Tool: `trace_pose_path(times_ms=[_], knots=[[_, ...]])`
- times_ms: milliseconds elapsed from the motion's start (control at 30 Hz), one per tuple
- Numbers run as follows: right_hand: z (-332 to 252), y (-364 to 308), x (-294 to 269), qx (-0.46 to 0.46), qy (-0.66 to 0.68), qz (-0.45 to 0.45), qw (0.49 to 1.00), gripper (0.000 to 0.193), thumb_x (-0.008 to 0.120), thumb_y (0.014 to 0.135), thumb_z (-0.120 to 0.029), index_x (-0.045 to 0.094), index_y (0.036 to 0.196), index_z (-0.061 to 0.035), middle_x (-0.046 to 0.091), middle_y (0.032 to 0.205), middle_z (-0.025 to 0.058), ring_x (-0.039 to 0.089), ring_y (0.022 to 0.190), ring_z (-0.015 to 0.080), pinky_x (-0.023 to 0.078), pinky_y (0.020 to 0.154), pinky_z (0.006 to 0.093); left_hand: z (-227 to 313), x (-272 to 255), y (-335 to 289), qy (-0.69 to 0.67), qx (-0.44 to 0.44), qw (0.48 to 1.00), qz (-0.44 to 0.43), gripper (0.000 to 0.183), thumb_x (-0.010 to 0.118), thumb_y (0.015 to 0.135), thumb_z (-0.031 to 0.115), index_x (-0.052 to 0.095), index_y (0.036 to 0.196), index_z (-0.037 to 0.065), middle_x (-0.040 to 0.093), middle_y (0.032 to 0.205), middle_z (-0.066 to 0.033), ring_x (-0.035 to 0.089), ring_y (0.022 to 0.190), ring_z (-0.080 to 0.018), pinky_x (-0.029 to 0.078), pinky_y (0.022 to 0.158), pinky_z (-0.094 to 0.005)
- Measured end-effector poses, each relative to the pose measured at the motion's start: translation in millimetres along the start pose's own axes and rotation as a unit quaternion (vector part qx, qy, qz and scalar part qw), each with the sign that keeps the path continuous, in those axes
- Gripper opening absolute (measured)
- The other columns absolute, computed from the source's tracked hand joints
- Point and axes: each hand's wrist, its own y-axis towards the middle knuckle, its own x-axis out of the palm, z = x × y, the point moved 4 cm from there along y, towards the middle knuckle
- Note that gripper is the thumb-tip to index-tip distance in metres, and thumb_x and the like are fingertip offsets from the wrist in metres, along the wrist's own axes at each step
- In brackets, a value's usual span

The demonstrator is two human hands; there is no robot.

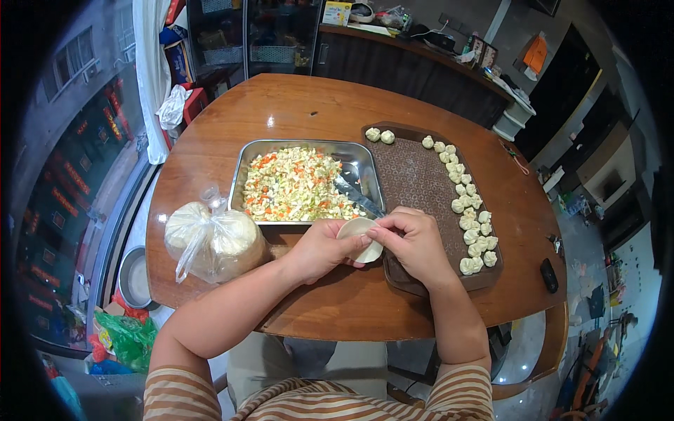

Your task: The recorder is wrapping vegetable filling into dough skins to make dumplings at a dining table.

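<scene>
Between my hands, in front of the filling tray, is a round, pale dumpling wrapper (370, 251). My left hand (324, 247) holds its left side, thumb on top. My right hand (409, 238) pinches its upper right edge between thumb and fingers. Just beyond lies a steel tray (247, 163) with chopped vegetable filling (291, 184) in white, green and orange bits. A flat metal spatula (358, 196) rests in the tray, its handle end hidden near my right hand. To the right, a brown patterned board (414, 175) bears several pleated dumplings (472, 222), mostly along its right side.
At the left of the wooden table (295, 105) sits a knotted clear plastic bag (214, 238) of pale dough. A black oblong object (548, 276) lies near the right edge. A metal pot (137, 278) and a green plastic bag (126, 337) stand below the left side.
</scene>
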Motion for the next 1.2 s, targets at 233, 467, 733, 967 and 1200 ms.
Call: trace_pose_path(times_ms=[233,467,733,967,1200], knots=[[-5.7,0.6,0.6,0.026,0.034,0.017,0.999,0.013,0.073,0.075,-0.014,0.071,0.081,-0.0022,0.061,0.070,0.0070,0.056,0.056,0.0152,0.043,0.053,0.0288,-0.4,-0.7,0.7,0.027,0.010,1.000,0.010,0.021,0.060,0.093,0.019,0.064,0.106,0.003,0.066,0.091,-0.0037,0.063,0.079,-0.0106,0.054,0.070,-0.0261],[-4.4,0.2,2.6,0.004,0.048,0.028,0.998,0.012,0.073,0.075,-0.012,0.071,0.082,-0.0019,0.061,0.072,0.0079,0.058,0.060,0.0161,0.046,0.056,0.0284,-2.3,-0.7,0.2,0.051,0.030,0.998,-0.019,0.022,0.059,0.093,0.019,0.064,0.106,0.002,0.066,0.091,-0.0032,0.062,0.079,-0.0097,0.053,0.070,-0.0254],[-1.3,-2.0,1.2,0.023,0.084,0.018,0.996,0.009,0.071,0.079,-0.006,0.070,0.084,0.0002,0.061,0.080,0.0044,0.056,0.070,0.0092,0.045,0.062,0.0224,-0.9,0.5,0.7,-0.006,0.003,1.000,-0.009,0.023,0.060,0.093,0.019,0.063,0.109,0.003,0.066,0.094,-0.0044,0.062,0.082,-0.0110,0.052,0.070,-0.0248],[-4.9,-1.0,2.6,0.038,0.115,0.021,0.992,0.010,0.071,0.079,-0.007,0.070,0.085,0.0001,0.062,0.081,0.0049,0.058,0.071,0.0103,0.046,0.063,0.0236,0.0,0.6,-0.5,0.007,0.007,1.000,-0.008,0.025,0.060,0.093,0.020,0.063,0.111,0.004,0.066,0.092,-0.0033,0.062,0.080,-0.0099,0.052,0.070,-0.0240],[-3.8,-0.9,3.5,0.020,0.104,0.010,0.994,0.010,0.071,0.078,-0.007,0.070,0.085,0.0007,0.062,0.081,0.0055,0.058,0.071,0.0106,0.046,0.063,0.0239,-3.9,-0.9,0.8,0.027,0.018,0.999,-0.022,0.022,0.060,0.093,0.019,0.065,0.108,0.004,0.066,0.090,-0.0026,0.062,0.080,-0.0092,0.053,0.070,-0.0243]])
